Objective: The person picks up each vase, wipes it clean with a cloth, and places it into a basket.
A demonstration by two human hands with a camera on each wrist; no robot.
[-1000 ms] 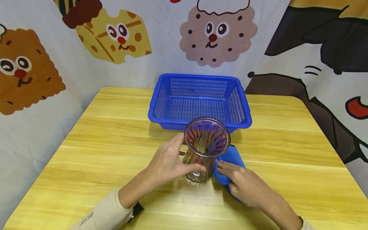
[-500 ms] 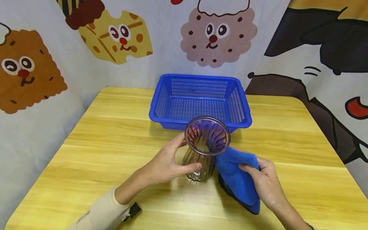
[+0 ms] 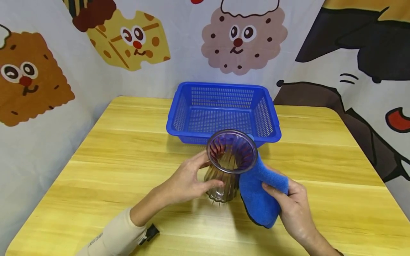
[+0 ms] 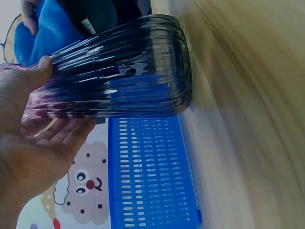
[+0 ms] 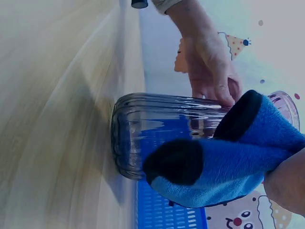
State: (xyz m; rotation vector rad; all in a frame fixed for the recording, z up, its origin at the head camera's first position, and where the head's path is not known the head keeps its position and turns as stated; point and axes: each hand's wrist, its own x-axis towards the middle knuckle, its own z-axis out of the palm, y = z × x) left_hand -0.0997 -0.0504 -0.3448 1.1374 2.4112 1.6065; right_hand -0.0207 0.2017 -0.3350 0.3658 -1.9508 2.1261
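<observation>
A clear ribbed glass vase (image 3: 222,185), purplish at its flared rim, stands upright with its base at the tabletop. My left hand (image 3: 189,179) grips the vase around its upper body, thumb on the near side and fingers behind. In the left wrist view, the thumb lies across the ribbed vase (image 4: 119,71). To the right, my right hand (image 3: 296,204) pinches a folded blue cloth (image 3: 261,199) with dark edging. The cloth lies against the vase's right side and reaches up behind its rim. In the right wrist view, the cloth (image 5: 228,160) covers part of the glass.
Just behind the vase sits a blue perforated plastic basket (image 3: 275,137) with nothing in it. Both stand on a wood-grain table (image 3: 128,142). A white curtain (image 3: 185,53) with cartoon prints hangs along the table's back and sides.
My right hand has shifted right from the vase's lower side, now holding the cloth more gathered and higher. Part of the cloth has come up behind the rim. Left hand and vase barely moved.
</observation>
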